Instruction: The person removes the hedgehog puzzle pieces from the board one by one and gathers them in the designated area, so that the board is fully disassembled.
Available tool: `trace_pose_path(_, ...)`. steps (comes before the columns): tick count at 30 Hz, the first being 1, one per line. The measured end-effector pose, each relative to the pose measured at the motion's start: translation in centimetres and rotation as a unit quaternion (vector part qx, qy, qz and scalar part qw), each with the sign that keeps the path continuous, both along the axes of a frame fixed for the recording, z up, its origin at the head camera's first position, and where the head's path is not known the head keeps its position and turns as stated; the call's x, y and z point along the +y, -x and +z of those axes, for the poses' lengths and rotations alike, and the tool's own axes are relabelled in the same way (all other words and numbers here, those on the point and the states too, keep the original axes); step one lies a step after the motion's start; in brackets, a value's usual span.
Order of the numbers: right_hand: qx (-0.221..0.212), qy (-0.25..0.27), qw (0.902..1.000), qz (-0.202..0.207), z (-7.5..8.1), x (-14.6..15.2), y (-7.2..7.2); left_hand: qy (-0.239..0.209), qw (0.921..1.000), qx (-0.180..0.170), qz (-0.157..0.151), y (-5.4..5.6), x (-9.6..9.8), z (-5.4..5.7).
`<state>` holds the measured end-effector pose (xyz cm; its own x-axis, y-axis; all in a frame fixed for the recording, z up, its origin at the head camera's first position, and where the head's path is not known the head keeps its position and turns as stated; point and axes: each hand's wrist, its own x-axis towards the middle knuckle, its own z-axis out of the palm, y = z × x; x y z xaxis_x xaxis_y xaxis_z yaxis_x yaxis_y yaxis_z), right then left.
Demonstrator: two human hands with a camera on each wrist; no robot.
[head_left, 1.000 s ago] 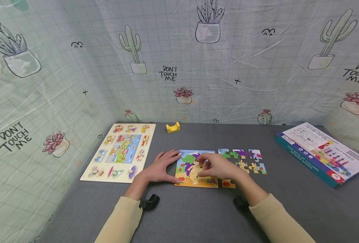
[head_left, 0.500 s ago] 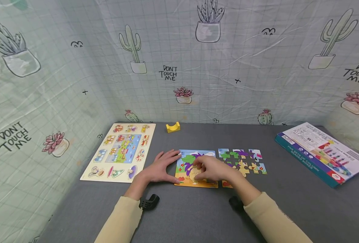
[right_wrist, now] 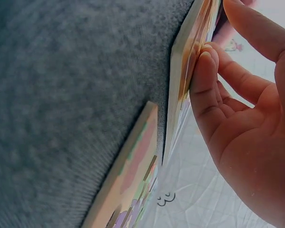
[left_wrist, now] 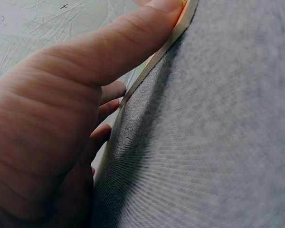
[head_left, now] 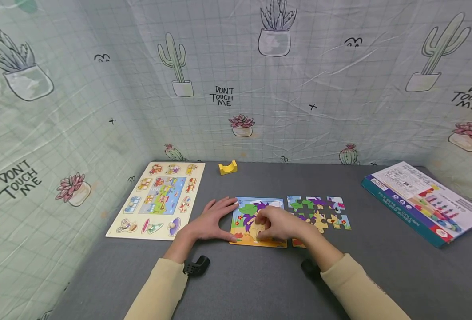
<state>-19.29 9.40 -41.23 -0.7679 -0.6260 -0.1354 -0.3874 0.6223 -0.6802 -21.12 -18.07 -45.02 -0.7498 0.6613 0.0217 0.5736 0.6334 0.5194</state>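
A jigsaw board (head_left: 247, 239) with a purple-haired cartoon animal lies flat on the grey table. My left hand (head_left: 209, 221) rests at its left edge, thumb and fingers spread; the left wrist view shows the thumb (left_wrist: 128, 40) on the board's rim. Over the lower middle of the board, my right hand (head_left: 280, 223) curls thumb and index finger down around a flat puzzle piece, mostly hidden under them. In the right wrist view other fingertips (right_wrist: 205, 57) touch the board. Several loose puzzle pieces (head_left: 319, 220) lie just right of the board, partly covered by the right hand.
A cream peg board (head_left: 133, 218) with vehicle and toy pictures lies to the left. A yellow arched block (head_left: 228, 168) stands at the back. On the right is a flat blue box (head_left: 403, 213). Patterned cloth (head_left: 311, 129) walls enclose the table.
My right hand has shifted slightly left and down across the board, then stayed nearly still over the last half second. The left hand has not moved.
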Motion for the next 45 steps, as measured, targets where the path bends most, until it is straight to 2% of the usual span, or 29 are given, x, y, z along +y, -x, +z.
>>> trace_pose_path(7,0.0,-0.003,1.0,0.004,0.0,-0.2,-0.1,-0.004,1.0,0.0,-0.001,0.0,0.0,0.0)
trace_pose_path(23,0.039,-0.031,0.9986,-0.018,0.5,0.2,-0.7,0.002,1.0,0.001,0.0,0.1,0.1,0.0)
trace_pose_path(39,0.041,-0.029,0.9986,-0.015,0.2,0.2,-1.2,0.003,1.0,0.003,0.001,0.1,0.0,0.0)
trace_pose_path(45,0.037,-0.008,0.9991,-0.021,0.3,0.2,-1.1,0.004,1.0,0.003,0.002,0.0,0.1,0.1)
